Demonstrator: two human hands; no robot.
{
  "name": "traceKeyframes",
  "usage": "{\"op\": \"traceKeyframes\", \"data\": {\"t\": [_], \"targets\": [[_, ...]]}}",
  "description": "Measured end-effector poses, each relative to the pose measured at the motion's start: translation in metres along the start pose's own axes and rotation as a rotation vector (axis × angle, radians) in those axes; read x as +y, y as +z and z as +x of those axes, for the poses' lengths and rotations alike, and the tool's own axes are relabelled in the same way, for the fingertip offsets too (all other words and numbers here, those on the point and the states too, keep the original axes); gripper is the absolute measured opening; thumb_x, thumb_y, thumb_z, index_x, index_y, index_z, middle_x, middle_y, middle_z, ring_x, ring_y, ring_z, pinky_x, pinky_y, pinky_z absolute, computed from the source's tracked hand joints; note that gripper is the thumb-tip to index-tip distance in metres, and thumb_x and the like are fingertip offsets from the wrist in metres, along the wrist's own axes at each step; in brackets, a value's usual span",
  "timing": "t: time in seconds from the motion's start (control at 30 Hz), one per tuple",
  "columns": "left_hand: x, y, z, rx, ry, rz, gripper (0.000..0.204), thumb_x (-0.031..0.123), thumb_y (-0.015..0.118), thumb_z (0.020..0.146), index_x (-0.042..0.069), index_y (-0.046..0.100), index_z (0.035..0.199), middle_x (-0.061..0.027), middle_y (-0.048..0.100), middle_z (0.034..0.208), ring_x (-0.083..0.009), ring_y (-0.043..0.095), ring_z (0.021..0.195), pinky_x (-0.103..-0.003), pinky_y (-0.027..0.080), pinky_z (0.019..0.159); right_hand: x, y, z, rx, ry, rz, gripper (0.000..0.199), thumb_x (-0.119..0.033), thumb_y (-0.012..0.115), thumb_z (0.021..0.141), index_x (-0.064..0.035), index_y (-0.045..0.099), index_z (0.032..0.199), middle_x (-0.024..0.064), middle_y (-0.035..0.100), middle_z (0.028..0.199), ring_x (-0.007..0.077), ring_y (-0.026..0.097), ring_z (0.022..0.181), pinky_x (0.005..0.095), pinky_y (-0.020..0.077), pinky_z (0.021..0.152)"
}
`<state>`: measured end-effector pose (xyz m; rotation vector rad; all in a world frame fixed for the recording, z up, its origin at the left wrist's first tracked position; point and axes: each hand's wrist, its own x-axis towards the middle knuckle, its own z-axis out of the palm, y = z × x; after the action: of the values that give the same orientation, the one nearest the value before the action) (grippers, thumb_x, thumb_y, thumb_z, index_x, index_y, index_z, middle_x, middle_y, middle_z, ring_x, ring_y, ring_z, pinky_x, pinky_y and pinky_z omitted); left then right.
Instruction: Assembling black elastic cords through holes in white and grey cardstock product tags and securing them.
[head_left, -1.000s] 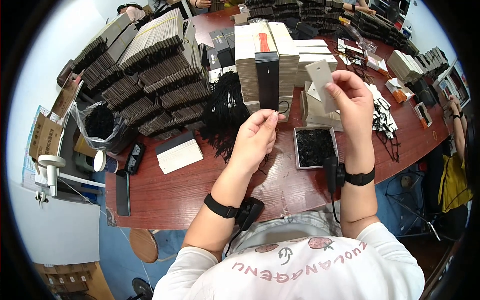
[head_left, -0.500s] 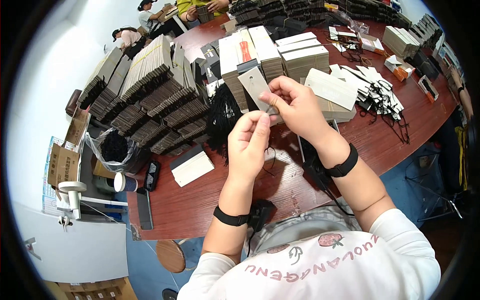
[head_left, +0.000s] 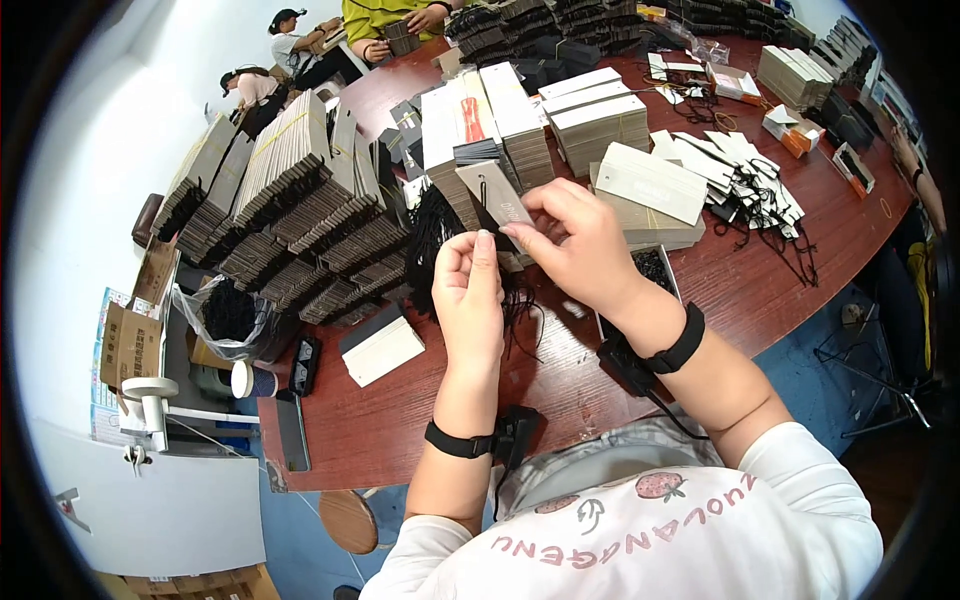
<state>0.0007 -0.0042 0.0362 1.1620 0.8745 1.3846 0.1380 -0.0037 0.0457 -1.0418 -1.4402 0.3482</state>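
Note:
A pale grey hang tag (head_left: 490, 193) with a hole near its upper end is pinched between the thumb and fingers of my right hand (head_left: 580, 245). Black cord runs through the hole and down along the tag. My left hand (head_left: 468, 290), just below and to the left, has thumb and forefinger pressed together on the cord; the exact grip is partly hidden. Beyond the hands stand tall stacks of blank tags (head_left: 530, 125). A bundle of loose black cords (head_left: 430, 245) hangs beside them, left of the tag.
Large banded tag stacks (head_left: 285, 180) rise on the left. A tag stack (head_left: 655, 185) and a pile of corded tags (head_left: 750, 175) lie right. A small box of black pieces (head_left: 655, 268) sits beside my right forearm. A paper cup (head_left: 252, 380) stands near the left edge. Co-workers sit beyond.
Both hands have shifted slightly left, and their fingertips have moved apart. The tag has turned, and a black cord now shows through its hole.

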Motion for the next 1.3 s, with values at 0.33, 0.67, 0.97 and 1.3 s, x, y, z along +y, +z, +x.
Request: {"op": "traceKeyframes", "data": {"t": [0.33,0.67,0.97,1.3], "targets": [[-0.021,-0.002,-0.005,0.047,0.535,0.642,0.032,0.008,0.062,0.084,0.000,0.057,0.114,-0.0046,0.053,0.093,-0.0051,0.040,0.062,-0.019,0.037,0.054,-0.002,0.002,-0.007,0.084,-0.269,-0.316,0.014,-0.010,0.067,0.072,-0.0049,0.054,0.071,0.0097,0.052,0.067,0.0280,0.055,0.059,0.0359,0.0454,0.051],[-0.014,0.005,-0.010,0.035,0.420,0.546,0.033,0.003,0.055,0.088,-0.004,0.051,0.120,-0.0065,0.050,0.102,-0.0091,0.052,0.087,-0.023,0.045,0.077,-0.003,0.007,-0.011,0.079,-0.170,-0.173,0.019,-0.009,0.064,0.074,-0.0032,0.054,0.089,0.0123,0.057,0.076,0.0298,0.058,0.065,0.0362,0.0475,0.056],[-0.020,0.002,-0.012,0.020,0.401,0.591,0.028,0.002,0.052,0.089,-0.006,0.052,0.115,-0.0061,0.052,0.103,-0.0099,0.052,0.090,-0.022,0.043,0.078,0.000,0.005,-0.012,0.054,-0.171,-0.180,0.016,-0.012,0.061,0.075,-0.0052,0.051,0.085,0.0122,0.056,0.071,0.0317,0.058,0.063,0.0393,0.0464,0.053],[-0.030,0.003,-0.019,0.089,0.483,0.266,0.011,0.008,0.052,0.091,0.003,0.052,0.101,0.0010,0.054,0.084,-0.0014,0.041,0.063,-0.015,0.032,0.055,0.003,-0.005,-0.009,0.067,-0.142,-0.058,0.016,-0.007,0.053,0.079,-0.0016,0.052,0.094,0.0175,0.059,0.073,0.0352,0.059,0.067,0.0417,0.0465,0.057]]}}
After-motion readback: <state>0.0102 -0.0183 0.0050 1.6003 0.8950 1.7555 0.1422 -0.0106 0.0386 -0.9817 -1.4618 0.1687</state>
